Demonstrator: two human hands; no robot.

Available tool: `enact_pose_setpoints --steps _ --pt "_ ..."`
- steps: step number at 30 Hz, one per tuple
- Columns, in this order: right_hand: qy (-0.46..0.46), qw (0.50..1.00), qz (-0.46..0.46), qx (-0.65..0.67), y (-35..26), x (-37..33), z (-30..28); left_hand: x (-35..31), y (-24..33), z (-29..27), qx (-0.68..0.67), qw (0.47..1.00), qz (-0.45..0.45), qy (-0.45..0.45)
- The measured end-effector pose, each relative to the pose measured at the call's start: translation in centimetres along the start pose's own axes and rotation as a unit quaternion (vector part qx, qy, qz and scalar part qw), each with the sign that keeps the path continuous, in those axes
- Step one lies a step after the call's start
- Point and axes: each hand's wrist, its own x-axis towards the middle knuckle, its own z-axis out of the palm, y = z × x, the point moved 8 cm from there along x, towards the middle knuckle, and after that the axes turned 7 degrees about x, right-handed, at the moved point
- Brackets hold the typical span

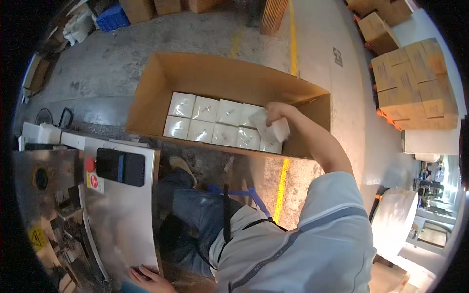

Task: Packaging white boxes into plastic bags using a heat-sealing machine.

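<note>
My right hand (276,111) reaches into a large open carton (210,71) and grips a white plastic-wrapped pack (277,131) at the right end of the rows. The held pack is tilted and slightly blurred. Beside it, several like white packs (228,111) stand in two rows on the carton's floor, their shiny tops facing up. Down at the lower left, my left hand (147,282) lies on the edge of a metal machine top (124,215), fingers stretched out and holding nothing.
A dark phone (120,167) lies on the machine top beside a red button (90,164). Stacked cartons (408,88) stand at the far right. Yellow lines (293,39) run along the concrete floor. A blue metal frame (254,195) is below the carton, near my legs.
</note>
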Motion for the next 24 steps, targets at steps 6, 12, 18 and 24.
enact_pose_setpoints --steps 6,12,18,24 --pt "-0.091 0.995 0.025 0.027 3.5 1.2 1.3 0.0 1.0 0.5 -0.029 0.993 0.072 0.088" --pt "-0.109 0.828 -0.032 0.549 -2.6 1.7 1.6 0.3 0.5 0.9 0.018 0.993 0.084 0.076" --pt "0.128 0.987 -0.084 0.057 -12.5 5.3 3.5 -0.2 1.5 0.4 0.012 0.996 0.045 0.072" --pt "0.044 0.959 -0.192 0.204 -16.4 13.3 5.1 -0.4 2.0 -0.4 -0.023 0.993 0.055 0.100"
